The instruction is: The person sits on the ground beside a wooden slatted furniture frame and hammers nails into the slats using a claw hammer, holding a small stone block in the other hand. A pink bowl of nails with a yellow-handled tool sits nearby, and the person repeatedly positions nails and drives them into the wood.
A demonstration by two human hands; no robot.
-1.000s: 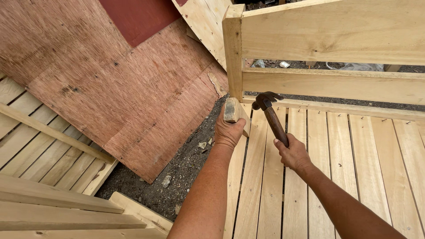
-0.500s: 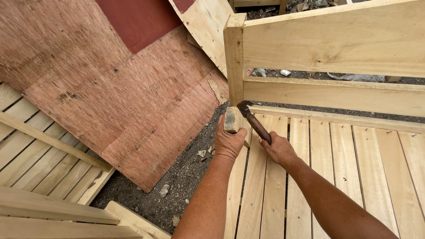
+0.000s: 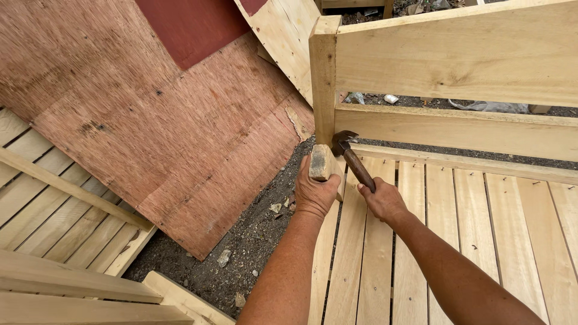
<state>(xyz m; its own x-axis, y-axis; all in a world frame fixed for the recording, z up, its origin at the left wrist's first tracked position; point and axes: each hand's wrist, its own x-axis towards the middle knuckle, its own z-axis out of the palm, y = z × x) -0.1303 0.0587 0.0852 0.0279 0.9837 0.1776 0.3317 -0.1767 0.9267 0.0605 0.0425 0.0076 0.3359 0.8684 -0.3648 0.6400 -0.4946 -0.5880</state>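
Observation:
My left hand (image 3: 315,191) grips a small wooden block (image 3: 320,162) and holds it against the foot of the upright corner post (image 3: 324,78) of a pale slatted wooden frame (image 3: 457,210). My right hand (image 3: 382,198) is closed around the handle of a rusty claw hammer (image 3: 352,157). The hammer's head sits just right of the block, close to the base of the post. Both forearms reach in from the bottom of the view.
A large reddish plywood sheet (image 3: 150,114) lies on the ground to the left, over dark gravel (image 3: 241,253) with small stones. Another slatted panel (image 3: 54,210) and loose planks (image 3: 72,289) lie at the lower left. Two horizontal rails (image 3: 457,60) span the frame's back.
The hammer swung down toward the block and post, then sits a little raised again beside the block. My left hand has kept the block at the post's base.

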